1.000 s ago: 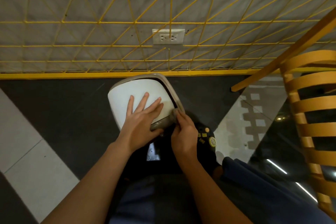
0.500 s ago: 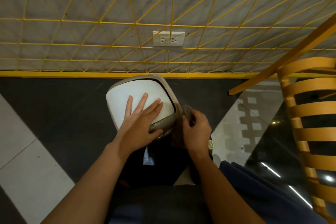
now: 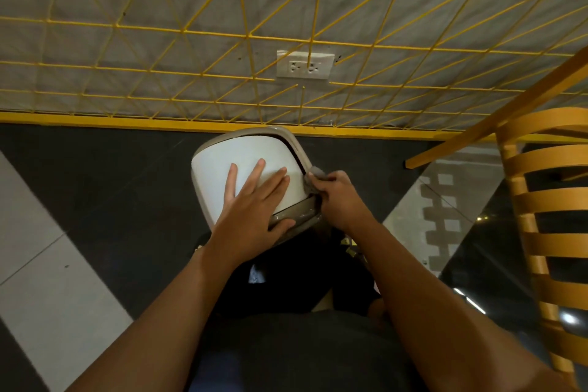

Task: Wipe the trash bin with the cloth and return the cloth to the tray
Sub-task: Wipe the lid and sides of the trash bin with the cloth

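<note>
Small grey crumpled cloth (image 3: 315,173) at the rim of the white-lidded beige plastic trash bin (image 3: 219,162).
The right hand (image 3: 337,197) clenches its grip on the cloth. The cloth protrudes above the grip and touches the bin's right rim. The left hand (image 3: 254,200), grip released, rests flat on the lid, just left of the cloth.

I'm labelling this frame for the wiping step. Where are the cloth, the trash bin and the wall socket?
cloth (image 3: 315,172), head view, on its grey bunched fold.
trash bin (image 3: 248,153), head view, on the bare white lid top.
wall socket (image 3: 300,65), head view, on the faceplate's middle.
</note>
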